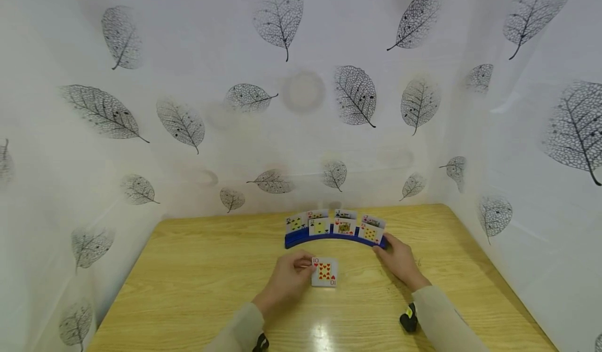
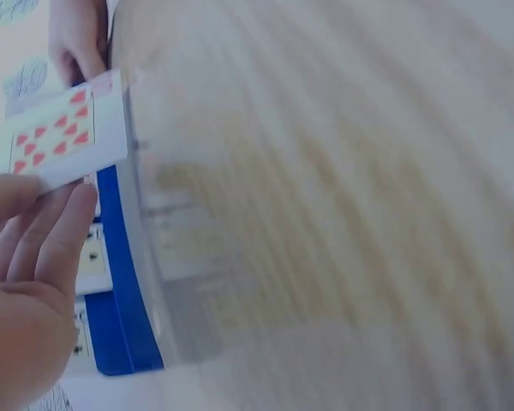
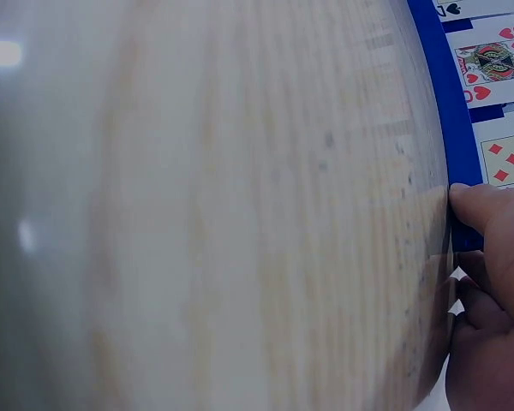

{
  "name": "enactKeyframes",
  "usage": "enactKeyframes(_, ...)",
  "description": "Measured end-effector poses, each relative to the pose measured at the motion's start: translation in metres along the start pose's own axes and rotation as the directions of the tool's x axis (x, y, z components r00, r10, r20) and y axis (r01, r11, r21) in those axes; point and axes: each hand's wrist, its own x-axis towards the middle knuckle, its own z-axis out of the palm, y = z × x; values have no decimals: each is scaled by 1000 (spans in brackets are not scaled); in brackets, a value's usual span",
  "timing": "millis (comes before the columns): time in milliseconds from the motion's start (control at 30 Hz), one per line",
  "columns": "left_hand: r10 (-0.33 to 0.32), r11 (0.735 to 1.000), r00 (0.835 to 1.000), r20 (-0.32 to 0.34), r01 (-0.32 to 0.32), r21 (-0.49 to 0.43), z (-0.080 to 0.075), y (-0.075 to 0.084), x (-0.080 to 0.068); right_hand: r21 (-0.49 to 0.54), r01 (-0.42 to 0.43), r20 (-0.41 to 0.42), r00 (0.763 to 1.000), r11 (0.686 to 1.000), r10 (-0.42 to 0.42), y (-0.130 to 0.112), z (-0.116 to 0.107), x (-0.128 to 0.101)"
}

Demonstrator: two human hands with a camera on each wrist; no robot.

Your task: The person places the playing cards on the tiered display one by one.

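My left hand (image 1: 286,279) pinches a ten of hearts playing card (image 1: 324,272) between thumb and fingers, face up, in front of a curved blue card holder (image 1: 298,239). In the left wrist view the thumb lies over the edge of the ten of hearts (image 2: 56,137), with the holder (image 2: 124,282) beyond. My right hand (image 1: 400,259) grips the right end of the holder. Its thumb presses the front of the blue strip (image 3: 452,94) in the right wrist view; the other fingers are partly hidden. Several cards stand in the holder in two rows, among them a jack of hearts (image 3: 493,62).
The holder stands toward the back of a yellow wood-grain table (image 1: 197,289). A white curtain with leaf prints (image 1: 301,143) surrounds the back and sides. Beside the right sleeve lies a small black object (image 1: 408,320) with a yellow mark.
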Motion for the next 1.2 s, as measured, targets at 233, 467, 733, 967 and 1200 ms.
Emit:
enactKeyframes(233,54,997,983,-174,-44,58,-16,-1,7,-7,-1,-5,1000,1000,1,1,0,0)
enactKeyframes(467,112,993,950,-292,-93,78,-30,-3,14,0,-7,-4,1000,1000,7,-1,0,-1)
enactKeyframes(733,111,990,916,-385,-68,123,-37,1,20,1,19,-23,1000,1000,-19,-2,1,0)
enactKeyframes(967,141,987,882,-449,-90,134,-36,-3,27,5,5,-6,1000,1000,-5,-1,0,0)
enactKeyframes(1200,147,984,864,-481,-80,158,-36,-5,32,12,-10,-3,1000,1000,10,-1,1,0)
